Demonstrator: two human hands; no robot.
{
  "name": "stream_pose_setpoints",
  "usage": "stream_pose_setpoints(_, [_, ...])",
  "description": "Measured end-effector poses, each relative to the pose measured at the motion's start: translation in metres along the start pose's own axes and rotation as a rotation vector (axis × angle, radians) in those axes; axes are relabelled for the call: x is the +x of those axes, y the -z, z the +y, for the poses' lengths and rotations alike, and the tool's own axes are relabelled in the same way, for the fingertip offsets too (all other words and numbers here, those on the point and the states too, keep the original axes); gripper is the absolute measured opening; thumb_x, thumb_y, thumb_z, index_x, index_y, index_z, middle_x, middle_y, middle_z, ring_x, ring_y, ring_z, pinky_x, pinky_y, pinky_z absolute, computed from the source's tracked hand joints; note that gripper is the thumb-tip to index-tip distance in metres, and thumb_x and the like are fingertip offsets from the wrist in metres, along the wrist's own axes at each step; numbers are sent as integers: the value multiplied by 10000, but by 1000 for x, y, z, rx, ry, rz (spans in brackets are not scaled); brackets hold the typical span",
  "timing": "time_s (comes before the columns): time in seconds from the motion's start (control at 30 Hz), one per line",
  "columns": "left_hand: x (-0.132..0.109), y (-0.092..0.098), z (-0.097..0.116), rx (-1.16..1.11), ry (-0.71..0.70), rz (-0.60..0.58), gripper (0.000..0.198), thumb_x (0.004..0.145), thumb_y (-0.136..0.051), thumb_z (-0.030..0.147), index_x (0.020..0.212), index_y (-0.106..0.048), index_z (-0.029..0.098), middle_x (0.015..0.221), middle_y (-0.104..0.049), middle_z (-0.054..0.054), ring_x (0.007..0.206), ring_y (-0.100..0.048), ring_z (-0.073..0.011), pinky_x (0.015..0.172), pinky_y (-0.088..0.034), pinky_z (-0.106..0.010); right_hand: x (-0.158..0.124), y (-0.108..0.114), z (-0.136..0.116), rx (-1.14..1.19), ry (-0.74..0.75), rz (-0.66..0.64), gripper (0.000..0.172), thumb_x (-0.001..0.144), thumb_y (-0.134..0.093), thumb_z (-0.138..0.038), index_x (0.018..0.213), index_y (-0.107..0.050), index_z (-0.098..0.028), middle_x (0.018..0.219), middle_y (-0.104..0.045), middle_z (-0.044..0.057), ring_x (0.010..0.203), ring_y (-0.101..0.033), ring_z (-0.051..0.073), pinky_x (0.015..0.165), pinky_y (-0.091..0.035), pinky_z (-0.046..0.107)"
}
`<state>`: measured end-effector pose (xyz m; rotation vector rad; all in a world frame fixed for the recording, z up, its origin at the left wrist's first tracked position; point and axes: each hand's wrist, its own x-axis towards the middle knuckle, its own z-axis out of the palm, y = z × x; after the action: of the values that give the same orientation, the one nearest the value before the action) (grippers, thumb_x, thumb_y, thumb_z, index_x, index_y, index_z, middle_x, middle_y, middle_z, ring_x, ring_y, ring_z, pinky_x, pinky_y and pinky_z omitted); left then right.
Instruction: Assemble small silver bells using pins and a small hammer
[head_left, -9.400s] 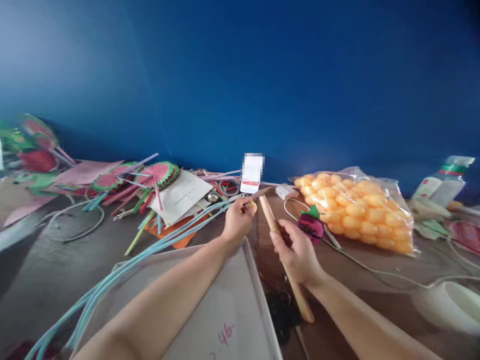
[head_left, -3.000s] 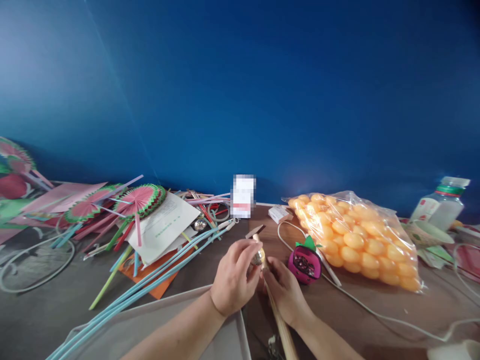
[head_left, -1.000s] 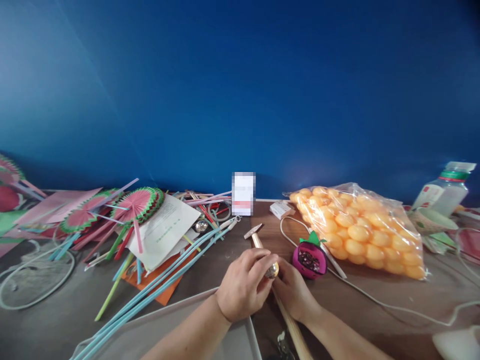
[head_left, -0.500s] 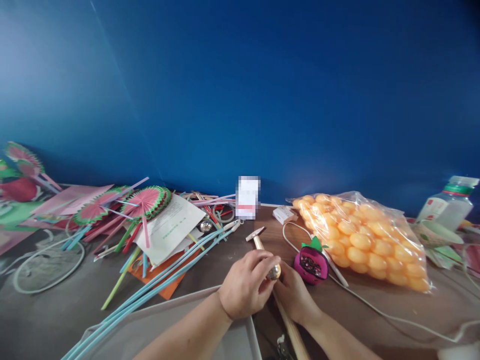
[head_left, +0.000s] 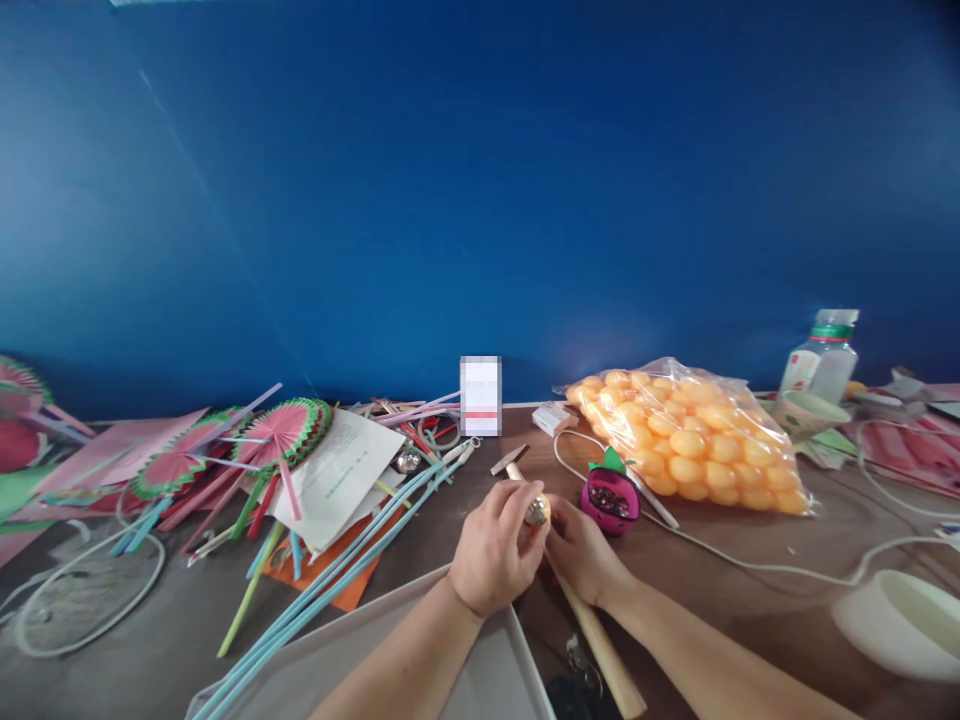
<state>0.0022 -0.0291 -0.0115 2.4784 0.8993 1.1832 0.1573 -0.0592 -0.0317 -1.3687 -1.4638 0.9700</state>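
Observation:
My left hand [head_left: 491, 550] and my right hand [head_left: 581, 552] meet above the table, fingers pinched together round a small shiny ball [head_left: 538, 511] with yellow showing beside it. A small hammer [head_left: 510, 463] with a long wooden handle [head_left: 604, 655] runs under my right hand, its head pointing away from me. Whether my right hand also grips the handle is hidden. A magenta strawberry-shaped holder [head_left: 609, 497] stands just right of the hands.
A clear bag of orange balls [head_left: 686, 452] lies at the right, with a white cord [head_left: 750, 568], a white bowl [head_left: 896, 620] and a bottle [head_left: 821, 355]. Paper fans [head_left: 285, 430], coloured straws and blue tubes [head_left: 337, 565] crowd the left. A grey tray [head_left: 420, 670] sits near me.
The hands have stayed pinched together on the small ball. The view has shifted a little, so the bag and bottle sit further left in the picture.

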Motion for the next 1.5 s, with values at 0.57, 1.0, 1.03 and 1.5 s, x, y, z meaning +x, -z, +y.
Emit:
stream_pose_setpoints(0.57, [5, 1, -3, -183, 230, 199, 487, 872, -582, 342, 1308, -434, 184, 1197, -622, -119, 997, -649, -180, 862, -536, -302, 2, 1, -10, -440, 75, -24, 226, 896, -466, -320, 935, -624, -164, 605, -539, -26, 544, -477, 126, 533, -325, 244])
stream_pose_setpoints(1.0, [10, 1, -5, -384, 357, 224, 438, 849, -617, 387, 1226, -498, 199, 1096, -641, -84, 863, -650, -148, 731, -529, -250, 0, 2, -16, -479, 84, -52, 232, 876, -493, -304, 1000, -631, -165, 619, -564, -27, 536, -489, 123, 553, -328, 250])
stream_pose_setpoints(1.03, [10, 0, -6, -385, 353, 234, 442, 847, -620, 381, 1230, -499, 198, 1117, -632, -90, 886, -648, -153, 733, -530, -250, 0, 2, -16, -484, 79, -50, 236, 868, -503, -306, 1008, -633, -167, 627, -563, -27, 545, -493, 125, 556, -332, 250])
stream_pose_setpoints(1.5, [15, -7, -23, -575, 412, 414, 405, 824, -618, 244, 1210, -508, 192, 1192, -565, -116, 1002, -614, -174, 862, -522, -322, 1, 7, -5, -126, 167, 164, 435, 866, -566, -323, 1261, -507, -149, 848, -619, 43, 745, -595, 169, 682, -505, 301])
